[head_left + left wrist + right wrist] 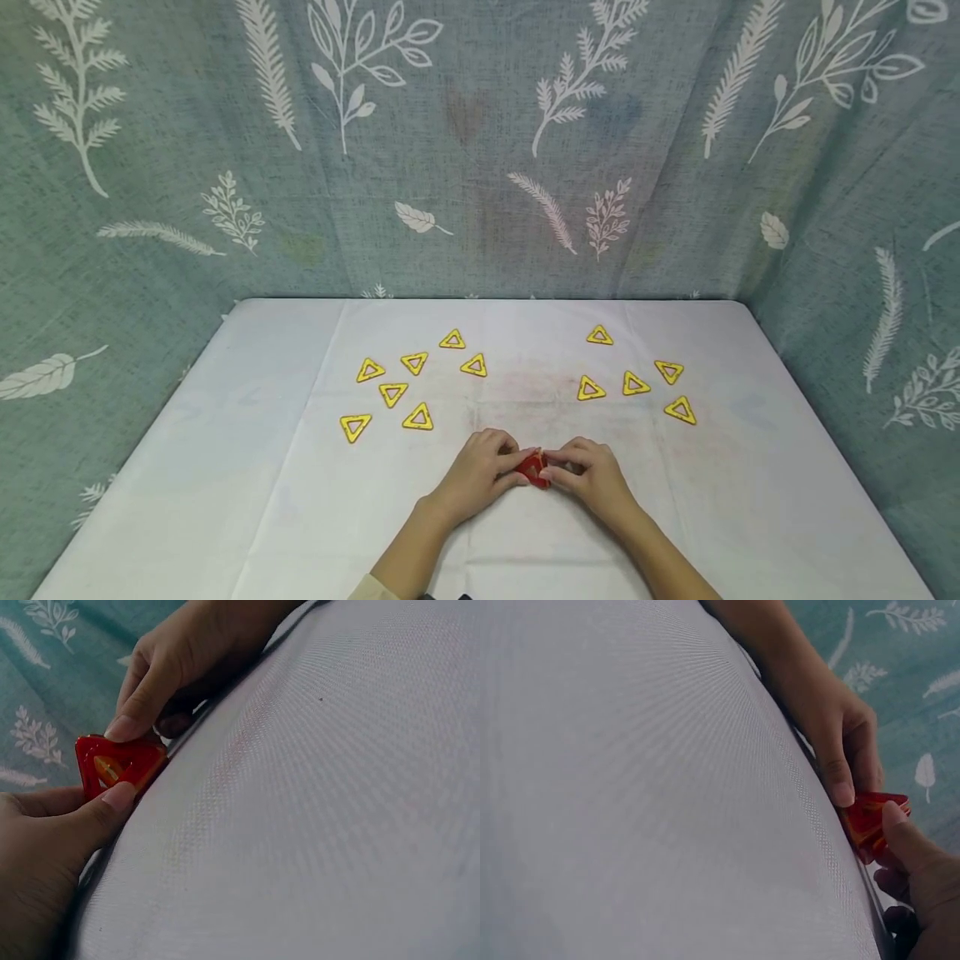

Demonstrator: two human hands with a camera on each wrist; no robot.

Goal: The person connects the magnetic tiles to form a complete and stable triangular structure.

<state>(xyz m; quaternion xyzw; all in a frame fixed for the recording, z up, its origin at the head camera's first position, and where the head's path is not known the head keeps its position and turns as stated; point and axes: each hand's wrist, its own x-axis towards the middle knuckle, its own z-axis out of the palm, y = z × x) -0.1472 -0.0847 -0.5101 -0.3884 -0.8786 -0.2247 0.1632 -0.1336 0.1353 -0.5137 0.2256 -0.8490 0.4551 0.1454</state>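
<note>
Between both hands, close over the front middle of the table, is a small red translucent triangle frame (533, 468) with a hollow centre. In the left wrist view an orange-yellow part shows through the opening of the red frame (144, 761). My left hand (480, 468) pinches it from the left with thumb and fingers. From the right, the thumb and fingers of my right hand (594, 477) pinch its other side. The right wrist view shows the red piece (866, 817) as tilted, overlapping faces, partly hidden by the fingertips.
Several yellow triangle frames (417, 417) lie scattered on the left of the white-covered table (187, 500). Several more yellow triangle frames (636, 383) lie to the right. A green-grey leaf-patterned curtain (465, 167) stands behind and along the sides.
</note>
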